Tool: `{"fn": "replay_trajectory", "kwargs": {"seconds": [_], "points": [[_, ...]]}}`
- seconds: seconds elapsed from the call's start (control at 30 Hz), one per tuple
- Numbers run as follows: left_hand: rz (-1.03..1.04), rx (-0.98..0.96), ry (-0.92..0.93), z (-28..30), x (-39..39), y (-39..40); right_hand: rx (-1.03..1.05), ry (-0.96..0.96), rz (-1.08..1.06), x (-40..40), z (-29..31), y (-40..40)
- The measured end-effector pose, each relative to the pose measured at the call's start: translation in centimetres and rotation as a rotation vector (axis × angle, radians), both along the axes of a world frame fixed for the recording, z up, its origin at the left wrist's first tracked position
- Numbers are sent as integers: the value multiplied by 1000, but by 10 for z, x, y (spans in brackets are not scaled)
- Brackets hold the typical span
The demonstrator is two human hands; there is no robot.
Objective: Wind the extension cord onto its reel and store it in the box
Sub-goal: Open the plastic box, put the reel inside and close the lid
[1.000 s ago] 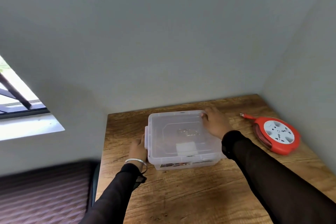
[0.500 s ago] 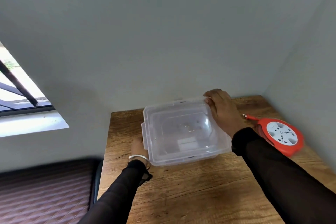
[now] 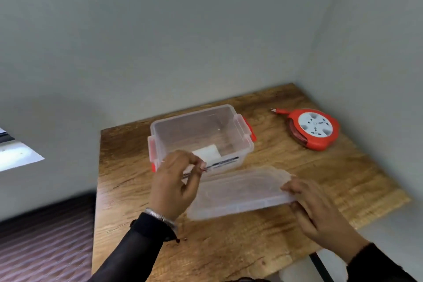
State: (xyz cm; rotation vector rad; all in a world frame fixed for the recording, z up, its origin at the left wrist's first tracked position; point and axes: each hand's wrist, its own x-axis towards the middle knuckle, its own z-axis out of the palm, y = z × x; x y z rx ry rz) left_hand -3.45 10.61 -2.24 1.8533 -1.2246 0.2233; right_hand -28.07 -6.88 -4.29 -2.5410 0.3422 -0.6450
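1. Nearest the camera, two hands are seen, both in black sleeves. The right hand is curled round the right end of the one clear lid, fingers over its edge.
2. The left hand is at the lid's left end; its fingers are bent as if pinching the lid's edge, though motion blur makes the exact contact hard to judge. One silver bracelet is worn at that wrist.
3. The lid is held tilted just above the wooden worktop, in front of the box.
4. One clear storage box stands open further back, with two red latches at its ends, both hanging released. A white label or card is seen at the front wall; whether it lies inside cannot be told.
5. Furthest off, well apart from the box on the right, one red extension cord reel lies flat on the worktop. The cord appears wound in, with the plug end sticking out to the left.
6. The lid is thin and flexes, so it could slip out of a loose pinch. If it is set down between box and reel, the path for the reel would be blocked.
7. The protruding plug could catch on the box rim if it is not tucked in first.
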Motion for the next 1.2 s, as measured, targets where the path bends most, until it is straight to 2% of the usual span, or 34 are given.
{"fn": "replay_trajectory", "kwargs": {"seconds": [0.13, 0.27, 0.53, 0.63, 0.8, 0.87, 0.93, 1.0, 1.1, 1.2], "points": [[-275, 148, -111, -23, -39, -12, -43, 247, 17, -33, -22, -6], [-437, 294, -123, -42, -62, -36, -91, 318, 3, -39, -46, -14], [-480, 409, -66, -41, -86, -105, 8, 302, -10, -44, -44, -49], [-423, 428, -28, -41, -89, -140, 52, 212, -133, -40, -36, -86], [-311, 527, 280, -47, -92, -220, 280, 120, -507, -21, -41, -176], [-258, 588, 436, -49, -91, -255, 599, 83, -645, -9, -45, -214], [-275, 542, 577, -50, -88, -282, 941, -34, -735, 4, -48, -241], [-290, 481, 668, -53, -86, -303, 1132, -129, -831, 15, -52, -258], [-232, 439, 862, -63, -86, -321, 1226, -129, -884, 23, -57, -266], [-214, 354, 986, -68, -89, -325, 1407, -163, -809, 23, -53, -270]]}}
